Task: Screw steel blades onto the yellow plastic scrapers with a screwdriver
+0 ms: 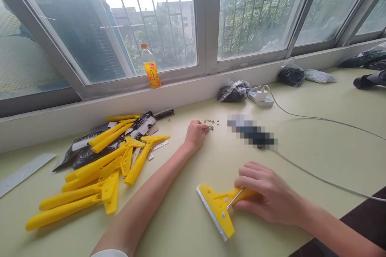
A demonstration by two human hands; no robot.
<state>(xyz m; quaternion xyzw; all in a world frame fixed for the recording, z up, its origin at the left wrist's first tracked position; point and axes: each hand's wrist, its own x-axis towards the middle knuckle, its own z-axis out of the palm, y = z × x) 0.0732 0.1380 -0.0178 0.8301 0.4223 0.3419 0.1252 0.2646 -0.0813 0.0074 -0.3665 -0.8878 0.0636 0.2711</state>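
My left hand (196, 134) reaches out to a small group of loose metal screws (212, 122) on the table. Its fingers are pinched together at the near edge of the group; whether a screw is between the fingertips is hidden. My right hand (268, 192) is closed around the handle of a yellow scraper (215, 209), whose wide head points left with a pale blade edge along it. One screw head shows in the scraper's face. A thin metal rod (235, 198) sticks out from the right fingers and lies along the handle.
Several yellow scraper parts (75, 204) are heaped at the left with black packaging (90, 152). A flat strip (24, 174) lies further left. A pixelated object (251, 130), bagged parts (233, 91), a charger (261, 95) with its cable, and a drink bottle (151, 68) stand toward the window.
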